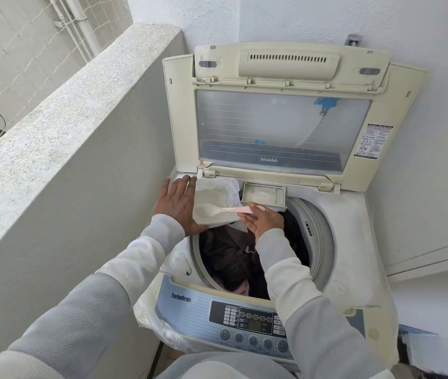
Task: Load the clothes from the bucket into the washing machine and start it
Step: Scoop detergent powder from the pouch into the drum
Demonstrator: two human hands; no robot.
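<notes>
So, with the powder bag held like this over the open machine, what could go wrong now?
1. The left hand holds the open bag of powder over the machine's rim, so powder may spill outside the drum.
2. The right hand holds a pink scoop above the dark clothes; it could drop in.
3. The small drawer is out; a sleeve may knock it.

Clothes (231, 255) in the drum of the washing machine (354, 255) before you; lid (283, 127) up behind; detergent bag (214, 203) over rim btwn your hands, ctrl panel (247, 318) nearest.
</notes>
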